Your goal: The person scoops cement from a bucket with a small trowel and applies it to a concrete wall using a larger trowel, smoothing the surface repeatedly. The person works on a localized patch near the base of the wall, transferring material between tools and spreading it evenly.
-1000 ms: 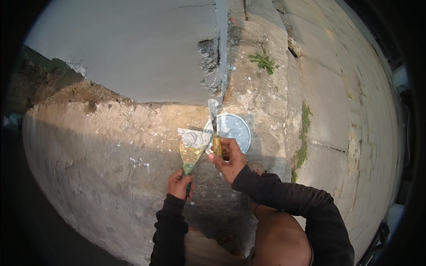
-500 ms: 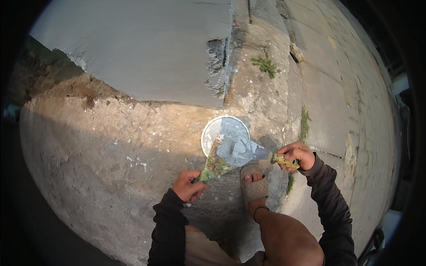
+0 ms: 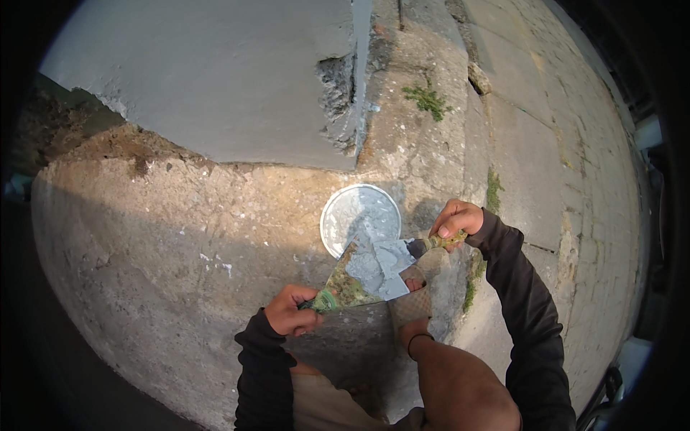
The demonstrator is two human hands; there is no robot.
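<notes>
My left hand (image 3: 291, 310) is closed round the green handle of a wide, triangular putty knife (image 3: 346, 286), its stained blade spread out over the ground. Wet grey putty (image 3: 366, 267) lies on the outer half of that blade. In my right hand (image 3: 458, 220) is a second, narrower putty knife (image 3: 433, 243), gripped by its worn yellowish handle. Its putty-smeared blade overlaps the right edge of the wide blade; whether the two touch is hard to tell. Just beyond them a round white lid (image 3: 332, 210), coated inside with grey putty, lies on the ground, partly covered by the wide blade.
A smooth grey wall (image 3: 215, 86) stands ahead, its corner broken away at a rough patch (image 3: 338, 97). My sandalled foot (image 3: 411, 305) is right under the blades. Cracked concrete with small weeds (image 3: 428, 102) runs along the right; a rough ledge (image 3: 158, 237) extends left.
My right hand has moved up and left, turning the narrower putty knife so its blade points down across the putty. My left hand has shifted slightly left and down with the wide one.
</notes>
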